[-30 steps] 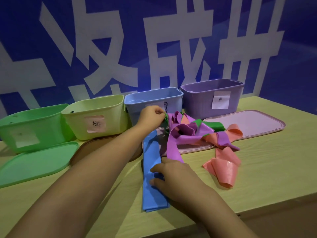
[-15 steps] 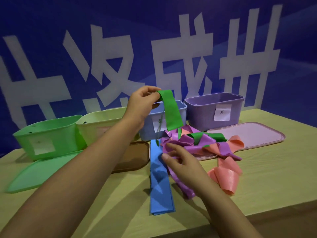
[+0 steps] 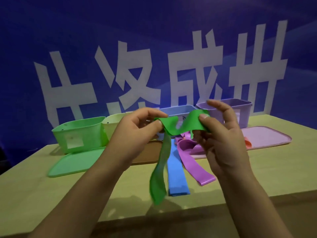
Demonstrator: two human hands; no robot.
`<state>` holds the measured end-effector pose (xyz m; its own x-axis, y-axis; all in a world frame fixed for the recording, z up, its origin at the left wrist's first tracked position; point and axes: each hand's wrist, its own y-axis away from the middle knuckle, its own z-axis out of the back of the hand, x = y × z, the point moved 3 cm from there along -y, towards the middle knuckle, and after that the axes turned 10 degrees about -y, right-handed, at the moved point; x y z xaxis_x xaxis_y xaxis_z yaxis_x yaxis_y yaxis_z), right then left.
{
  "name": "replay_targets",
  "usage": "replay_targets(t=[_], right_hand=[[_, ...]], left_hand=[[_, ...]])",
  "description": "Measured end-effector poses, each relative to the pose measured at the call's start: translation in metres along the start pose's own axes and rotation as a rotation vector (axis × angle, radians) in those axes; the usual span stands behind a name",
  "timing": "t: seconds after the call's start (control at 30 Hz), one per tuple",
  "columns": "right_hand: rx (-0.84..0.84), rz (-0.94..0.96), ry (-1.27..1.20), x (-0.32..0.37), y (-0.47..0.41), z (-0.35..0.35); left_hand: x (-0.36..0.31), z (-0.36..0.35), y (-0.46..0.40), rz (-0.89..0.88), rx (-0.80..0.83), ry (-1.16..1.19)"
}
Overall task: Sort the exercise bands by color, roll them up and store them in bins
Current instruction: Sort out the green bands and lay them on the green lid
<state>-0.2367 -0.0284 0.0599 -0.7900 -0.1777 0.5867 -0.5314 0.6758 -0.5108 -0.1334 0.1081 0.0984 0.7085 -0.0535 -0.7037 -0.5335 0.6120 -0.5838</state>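
Note:
A green exercise band [image 3: 178, 125] is held in the air between both hands. My left hand [image 3: 137, 129] pinches its left part, and my right hand [image 3: 217, 134] pinches its right end between thumb and fingers. The band's free loop [image 3: 158, 179] hangs down in front of the table. A blue band [image 3: 176, 170] lies flat on the table [image 3: 51, 194], with a purple band [image 3: 192, 160] beside it on the right. Part of a pink band [image 3: 247, 143] shows behind my right hand. Along the back stand a green bin [image 3: 78, 133], a yellow-green bin [image 3: 112, 124], a blue bin [image 3: 180, 111] and a purple bin [image 3: 240, 112].
A green lid [image 3: 75, 162] lies in front of the green bin, a brown lid [image 3: 147, 153] beside it, and a pink lid [image 3: 267, 140] at the right. The table's front edge runs near my forearms. A blue wall with white characters stands behind.
My left hand lifted the green band out of the pile and brought it toward me. My right hand left the purple band and took the green band's other end.

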Motion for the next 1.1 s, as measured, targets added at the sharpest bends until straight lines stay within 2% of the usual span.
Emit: replay_targets(t=[0.1, 0.17, 0.27, 0.37, 0.43, 0.53, 0.7, 0.87, 0.97, 1.1], right_hand=[[0.189, -0.048, -0.019, 0.007, 0.007, -0.019], [0.363, -0.161, -0.035, 0.009, 0.011, -0.030], [0.555, -0.250, 0.136, 0.012, 0.020, -0.043], [0.489, -0.094, 0.394, 0.014, 0.024, -0.052], [0.437, 0.023, 0.562, 0.012, 0.024, -0.056], [0.416, 0.074, 0.693, 0.010, 0.023, -0.062], [0.488, 0.089, 0.685, 0.011, 0.026, -0.071], [0.478, 0.107, 0.524, 0.014, 0.026, -0.074], [0.503, 0.061, 0.429, 0.009, 0.027, -0.078], [0.432, 0.089, 0.328, -0.003, 0.031, -0.078]], left_hand=[[-0.007, 0.007, 0.023, 0.006, 0.067, -0.035], [-0.005, 0.011, 0.034, 0.042, 0.140, -0.048], [0.003, 0.020, 0.043, 0.079, 0.219, -0.142], [0.006, 0.032, 0.049, 0.090, 0.248, -0.153], [0.003, 0.039, 0.051, 0.032, 0.168, -0.102], [-0.004, 0.048, 0.055, -0.085, 0.053, -0.002], [-0.013, 0.043, 0.062, -0.184, 0.007, 0.099], [-0.020, 0.036, 0.064, -0.194, -0.138, 0.062], [-0.022, 0.036, 0.059, -0.199, -0.185, 0.151], [-0.018, 0.034, 0.054, -0.171, -0.221, 0.224]])
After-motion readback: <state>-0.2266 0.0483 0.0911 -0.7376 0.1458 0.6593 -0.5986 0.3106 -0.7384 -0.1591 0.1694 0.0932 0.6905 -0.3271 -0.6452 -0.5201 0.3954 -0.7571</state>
